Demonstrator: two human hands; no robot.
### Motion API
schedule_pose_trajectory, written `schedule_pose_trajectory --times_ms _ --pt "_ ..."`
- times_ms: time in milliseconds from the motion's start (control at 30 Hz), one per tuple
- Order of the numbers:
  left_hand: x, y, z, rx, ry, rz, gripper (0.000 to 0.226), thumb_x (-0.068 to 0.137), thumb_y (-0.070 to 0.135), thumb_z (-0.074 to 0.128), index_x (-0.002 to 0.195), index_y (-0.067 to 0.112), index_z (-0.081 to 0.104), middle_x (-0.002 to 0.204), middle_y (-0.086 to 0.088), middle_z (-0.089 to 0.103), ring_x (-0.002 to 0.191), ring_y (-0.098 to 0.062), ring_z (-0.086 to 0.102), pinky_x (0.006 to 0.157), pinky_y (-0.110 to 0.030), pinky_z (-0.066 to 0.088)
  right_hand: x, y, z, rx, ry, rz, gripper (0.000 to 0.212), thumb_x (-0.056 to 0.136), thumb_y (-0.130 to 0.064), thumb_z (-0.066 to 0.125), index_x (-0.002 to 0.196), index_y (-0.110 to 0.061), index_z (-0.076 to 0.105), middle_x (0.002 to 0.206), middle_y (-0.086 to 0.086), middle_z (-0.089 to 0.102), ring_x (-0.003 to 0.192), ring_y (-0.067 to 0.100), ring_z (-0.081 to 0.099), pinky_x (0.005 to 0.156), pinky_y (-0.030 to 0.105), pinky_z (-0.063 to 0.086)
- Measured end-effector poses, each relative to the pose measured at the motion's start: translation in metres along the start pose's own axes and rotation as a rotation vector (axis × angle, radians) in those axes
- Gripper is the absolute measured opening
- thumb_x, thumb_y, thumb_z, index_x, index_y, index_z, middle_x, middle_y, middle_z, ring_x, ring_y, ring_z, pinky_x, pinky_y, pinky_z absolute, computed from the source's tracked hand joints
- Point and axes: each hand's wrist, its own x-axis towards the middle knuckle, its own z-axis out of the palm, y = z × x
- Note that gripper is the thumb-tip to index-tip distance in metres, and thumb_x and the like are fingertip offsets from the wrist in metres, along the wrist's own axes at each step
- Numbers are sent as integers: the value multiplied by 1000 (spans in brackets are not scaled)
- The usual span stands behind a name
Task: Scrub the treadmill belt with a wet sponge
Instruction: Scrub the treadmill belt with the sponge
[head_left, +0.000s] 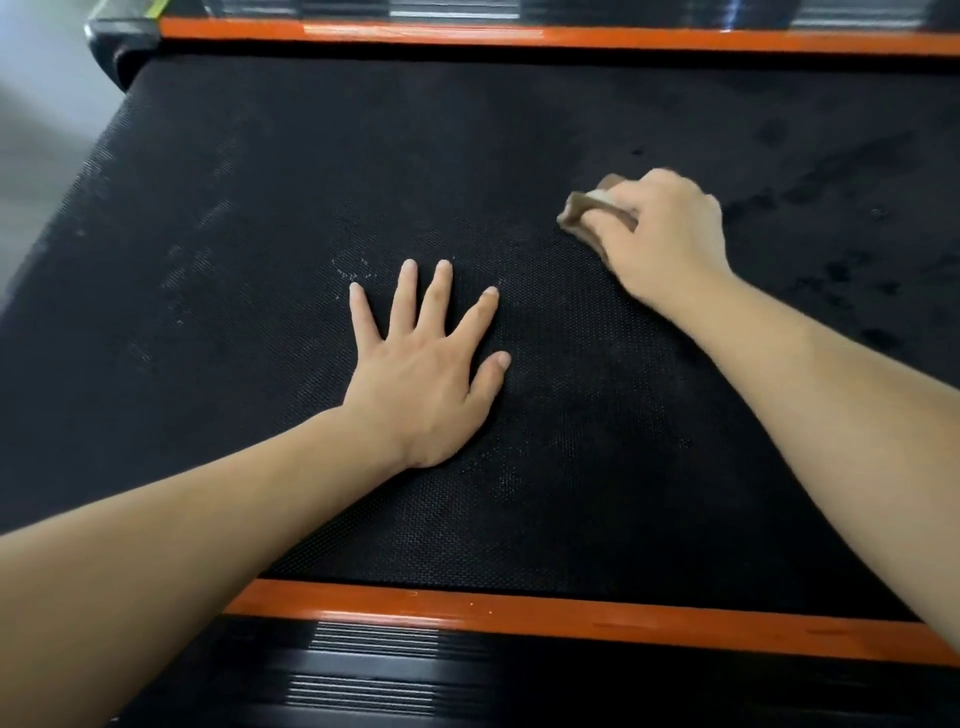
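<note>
Here the sponge (584, 208) sits on the treadmill belt (311, 182) toward its right side, somewhat nearer the far edge than the near one. It is a brownish block with a paler layer showing along its top. It is slightly blurred, and only its left end sticks out from under the hand; its look does not tell whether it is wet. The right hand (660, 234) grips it from above, fingers curled over its top and knuckles raised, holding it against the belt. The belt is black with a fine dotted weave. To the right of the sponge, darker blotchy patches (831, 171) spread toward the right edge, while the left half carries faint pale scuffs and a scatter of whitish specks (353, 270). The left hand (421, 384) lies flat on the middle of the belt, palm down, fingers straight and spread wide, holding nothing, well apart from the sponge. An orange strip (519, 616) runs along the belt's near edge with a black ribbed side rail (374, 670) beyond it, and a second orange strip (467, 35) borders the far edge. Pale floor (41, 104) shows past the far left corner.
</note>
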Motion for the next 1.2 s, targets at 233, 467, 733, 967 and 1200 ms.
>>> schedule_pose_trajectory --times_ms 233,467,733,967,1200 --pt "42 -1 -17 -262 94 -94 60 101 61 28 156 37 32 167 -8 20 157 -25 9 124 -60 -4 -13 -16 5 61 -52 -129 25 96 -48 58 106 -33 75 91 0 56 88 24 54 81 41 41" --pt "47 6 -1 -94 71 -111 67 102 64 16 163 36 10 172 -9 -5 157 -26 -14 122 -62 -11 42 -5 16 -6 34 80 29 94 -47 55 110 -33 75 101 1 64 99 28 60 90 46 45" --pt "49 7 2 -59 94 -95 69 101 64 13 163 34 6 172 -11 -6 157 -30 -16 121 -65 -9 76 9 12 20 68 148 30 94 -50 56 107 -32 75 102 2 63 104 31 60 94 48 46" --pt "49 7 1 -56 101 -87 71 99 64 9 163 33 7 172 -12 -5 157 -32 -15 121 -66 -8 57 -1 19 21 -49 -115 34 93 -51 54 105 -28 77 91 -1 56 92 28 59 84 46 47" --pt "48 8 2 -68 124 -76 71 100 63 12 163 31 10 172 -13 -3 157 -32 -14 121 -66 -8 94 9 26 54 6 33 29 94 -46 56 102 -28 78 95 4 63 94 28 60 87 42 47"
